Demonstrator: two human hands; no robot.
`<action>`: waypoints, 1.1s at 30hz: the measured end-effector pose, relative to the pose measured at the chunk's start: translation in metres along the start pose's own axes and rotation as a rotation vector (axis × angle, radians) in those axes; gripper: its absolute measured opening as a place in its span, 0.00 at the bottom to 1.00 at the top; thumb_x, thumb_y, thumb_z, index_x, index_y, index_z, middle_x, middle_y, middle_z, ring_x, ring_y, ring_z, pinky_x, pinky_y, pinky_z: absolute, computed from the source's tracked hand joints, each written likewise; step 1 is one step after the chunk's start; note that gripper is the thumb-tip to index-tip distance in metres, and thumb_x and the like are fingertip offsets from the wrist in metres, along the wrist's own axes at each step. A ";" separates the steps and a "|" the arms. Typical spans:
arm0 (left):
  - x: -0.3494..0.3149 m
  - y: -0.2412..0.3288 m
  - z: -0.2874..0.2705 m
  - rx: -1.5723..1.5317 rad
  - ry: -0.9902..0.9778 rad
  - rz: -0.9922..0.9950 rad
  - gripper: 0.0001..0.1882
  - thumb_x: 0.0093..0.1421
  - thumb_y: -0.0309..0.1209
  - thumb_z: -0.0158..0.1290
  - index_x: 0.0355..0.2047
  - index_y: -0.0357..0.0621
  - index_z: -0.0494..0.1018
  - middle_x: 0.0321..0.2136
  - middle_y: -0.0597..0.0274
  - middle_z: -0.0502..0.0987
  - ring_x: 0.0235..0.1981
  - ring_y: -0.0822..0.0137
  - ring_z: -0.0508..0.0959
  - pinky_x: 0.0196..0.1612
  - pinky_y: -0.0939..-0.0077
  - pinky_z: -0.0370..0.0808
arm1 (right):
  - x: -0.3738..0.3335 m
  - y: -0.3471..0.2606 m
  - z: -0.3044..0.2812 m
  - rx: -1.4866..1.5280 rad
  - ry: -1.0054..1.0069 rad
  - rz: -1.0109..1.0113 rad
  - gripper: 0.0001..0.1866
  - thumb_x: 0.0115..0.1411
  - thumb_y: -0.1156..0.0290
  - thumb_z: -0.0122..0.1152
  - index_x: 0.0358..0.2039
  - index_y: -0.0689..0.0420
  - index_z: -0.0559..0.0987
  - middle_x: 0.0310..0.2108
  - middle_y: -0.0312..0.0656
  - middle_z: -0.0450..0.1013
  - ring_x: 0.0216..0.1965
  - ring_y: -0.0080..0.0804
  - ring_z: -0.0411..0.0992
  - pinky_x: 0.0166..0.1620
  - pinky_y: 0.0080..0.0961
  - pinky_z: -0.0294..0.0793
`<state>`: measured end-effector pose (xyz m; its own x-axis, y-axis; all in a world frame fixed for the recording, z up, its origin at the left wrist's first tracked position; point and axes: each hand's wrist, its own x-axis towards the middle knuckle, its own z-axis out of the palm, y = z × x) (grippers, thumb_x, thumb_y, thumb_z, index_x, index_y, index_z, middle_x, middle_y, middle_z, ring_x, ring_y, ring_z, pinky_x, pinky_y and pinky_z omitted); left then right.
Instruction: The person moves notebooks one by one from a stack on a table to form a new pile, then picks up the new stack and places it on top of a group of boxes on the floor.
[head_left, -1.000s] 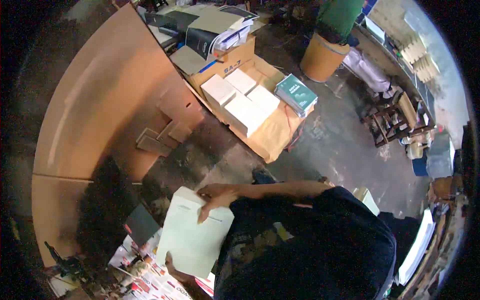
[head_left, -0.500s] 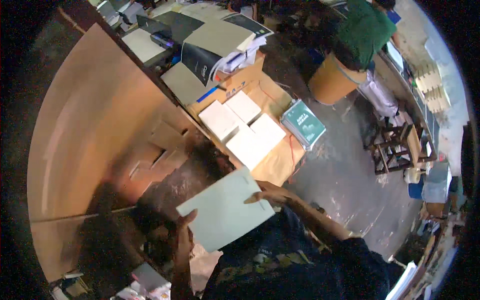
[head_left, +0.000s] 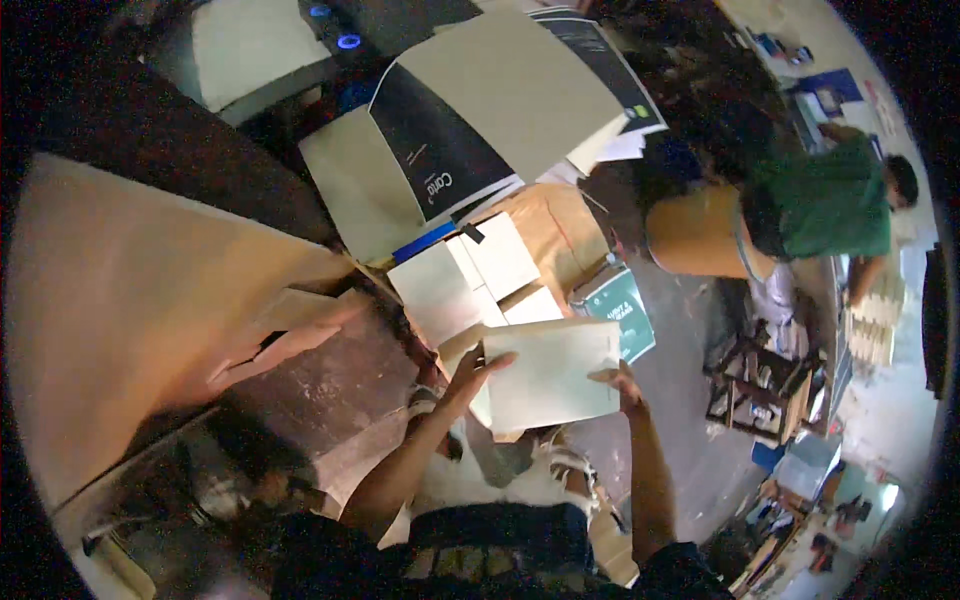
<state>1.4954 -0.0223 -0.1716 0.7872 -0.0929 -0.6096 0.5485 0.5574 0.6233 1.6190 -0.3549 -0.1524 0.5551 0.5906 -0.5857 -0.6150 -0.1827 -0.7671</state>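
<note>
My two hands hold a pale, rectangular stack of paper (head_left: 555, 380) in front of my body. The left hand (head_left: 470, 385) grips its left side, thumb lying on top. Round the right edge closes my right hand (head_left: 622, 385), its thumb also on the upper face; the fingers underneath are hidden. Just beyond and partly covered by the held stack are several white paper stacks (head_left: 435, 295) on brown wrapping paper (head_left: 565, 225). A pile of green-covered books (head_left: 622, 305) lies to their right.
Large grey and black boards (head_left: 500, 95) are piled on the far side. A tall brown board (head_left: 130, 320) stands at left. At right are a wooden stool (head_left: 765, 385), a brown drum (head_left: 695, 235) and a person in a green shirt (head_left: 820, 200) bending over.
The held stack has moved right and away from my body, over the near edge of the white stacks, and is turned squarer to me. My view has shifted; both hands keep their grip.
</note>
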 end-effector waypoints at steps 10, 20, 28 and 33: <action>0.253 -0.059 -0.031 0.045 0.537 0.349 0.54 0.52 0.56 0.56 0.64 0.28 0.44 0.61 0.38 0.56 0.62 0.52 0.60 0.62 0.67 0.58 | 0.297 0.104 -0.212 -0.081 -0.018 -0.095 0.27 0.60 0.51 0.47 0.50 0.61 0.70 0.48 0.49 0.71 0.50 0.40 0.69 0.56 0.36 0.66; 0.301 -0.033 -0.064 -0.045 0.801 0.681 0.37 0.51 0.44 0.60 0.56 0.37 0.60 0.50 0.49 0.68 0.50 0.53 0.70 0.55 0.65 0.63 | 0.416 0.069 -0.176 -0.313 -0.166 -0.111 0.25 0.60 0.54 0.43 0.46 0.62 0.73 0.46 0.44 0.72 0.51 0.36 0.68 0.58 0.31 0.63; 0.276 -0.040 -0.062 0.205 0.922 0.520 0.39 0.59 0.47 0.51 0.62 0.35 0.53 0.62 0.45 0.57 0.63 0.49 0.56 0.62 0.65 0.56 | 0.476 0.080 -0.176 -0.283 -0.196 0.068 0.21 0.62 0.61 0.46 0.50 0.60 0.73 0.48 0.42 0.72 0.50 0.30 0.69 0.55 0.29 0.67; 0.137 -0.033 -0.064 0.472 1.048 0.656 0.39 0.59 0.48 0.50 0.62 0.35 0.53 0.62 0.45 0.56 0.64 0.49 0.55 0.63 0.64 0.55 | 0.478 0.061 -0.134 -0.324 -0.316 0.055 0.22 0.60 0.58 0.49 0.52 0.56 0.73 0.50 0.40 0.71 0.49 0.29 0.69 0.54 0.27 0.68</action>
<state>1.5677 -0.0008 -0.3068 0.4705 0.8782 -0.0858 0.3643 -0.1048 0.9254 1.9216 -0.1890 -0.5144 0.2975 0.7748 -0.5579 -0.4039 -0.4273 -0.8089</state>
